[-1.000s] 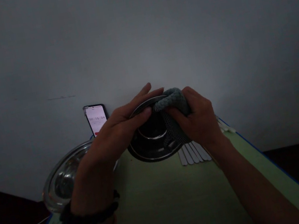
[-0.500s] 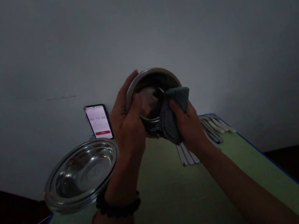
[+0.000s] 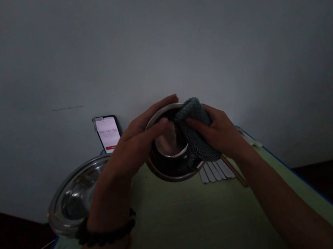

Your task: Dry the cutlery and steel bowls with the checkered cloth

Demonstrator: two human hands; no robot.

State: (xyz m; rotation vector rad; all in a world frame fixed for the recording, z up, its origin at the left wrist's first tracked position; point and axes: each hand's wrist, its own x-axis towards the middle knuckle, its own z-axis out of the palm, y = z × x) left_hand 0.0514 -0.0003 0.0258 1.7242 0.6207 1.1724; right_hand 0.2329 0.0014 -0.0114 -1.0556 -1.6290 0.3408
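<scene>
Left hand [image 3: 136, 145] has bowl [image 3: 170, 145] pinched at one side; right hand [image 3: 222, 132] clutches bunched cloth [image 3: 203, 146]. We might drop bowl if cloth drag twists it loose.

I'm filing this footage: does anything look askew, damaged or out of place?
The basin looks oddly placed: it seems to overhang the left edge of the table. The wall also bears a thin dark line, perhaps a scratch, up and left of the phone.

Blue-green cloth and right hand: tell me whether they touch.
Touching: the head view shows the right hand gripping the blue-green cloth, its thumb lying across it.
</scene>
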